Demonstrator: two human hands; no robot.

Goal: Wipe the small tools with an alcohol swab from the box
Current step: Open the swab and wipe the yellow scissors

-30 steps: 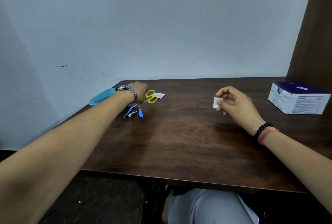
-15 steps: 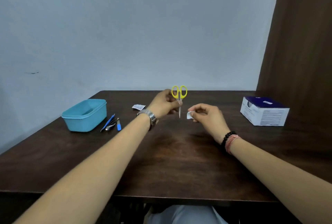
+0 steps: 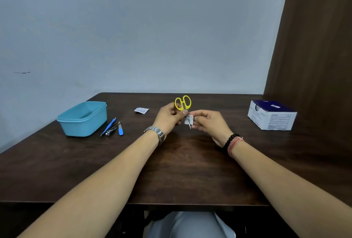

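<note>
Small yellow-handled scissors [image 3: 183, 102] are held upright above the table's middle, handles up and blades pointing down, by my left hand [image 3: 169, 118]. My right hand [image 3: 209, 123] pinches a small white alcohol swab [image 3: 188, 120] against the blades. On the left of the table lie other small tools: a blue stick tool [image 3: 109, 126], a metal nail clipper [image 3: 110, 131] and a short blue-handled tool [image 3: 120, 129]. The white and dark-blue swab box [image 3: 271, 115] stands at the right.
A light-blue plastic tub [image 3: 83, 118] sits at the table's left beside the tools. A torn white swab wrapper [image 3: 141, 110] lies behind the hands. The dark wooden table [image 3: 190, 171] meets a pale wall at the back and a brown curtain at the right.
My left hand picked the scissors up from the left tool pile and brought them to the middle. My right hand has closed in, and the swab now touches the blades.
</note>
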